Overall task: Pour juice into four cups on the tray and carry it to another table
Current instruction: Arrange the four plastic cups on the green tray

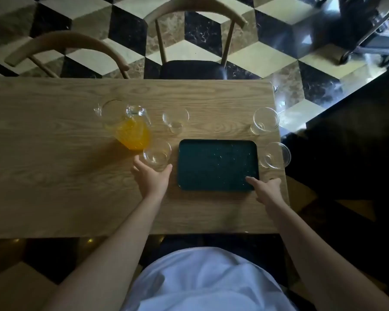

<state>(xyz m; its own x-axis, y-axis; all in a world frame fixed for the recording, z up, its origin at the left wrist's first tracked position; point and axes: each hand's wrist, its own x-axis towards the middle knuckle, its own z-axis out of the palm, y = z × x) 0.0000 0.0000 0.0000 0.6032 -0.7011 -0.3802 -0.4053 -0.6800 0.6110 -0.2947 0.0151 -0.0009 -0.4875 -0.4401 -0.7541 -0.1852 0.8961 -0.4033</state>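
A dark green speckled tray [213,153] lies on the wooden table [54,176] with nothing on it. A glass jug [130,129], partly filled with orange juice, stands to its left. Four clear glass cups stand on the table around the tray: one left of it [157,154], one behind that [175,119], one at the far right [265,120], one just right of the tray [276,155]. My left hand [152,178] is spread open around the near side of the left cup, fingers at its base. My right hand [267,189] is open, thumb resting on the tray's near right corner.
Two wooden chairs [193,41] stand at the table's far side on a black, cream and brown cube-pattern floor. The table's right edge runs close past the two right cups. A dark wheeled object [368,30] stands at the top right.
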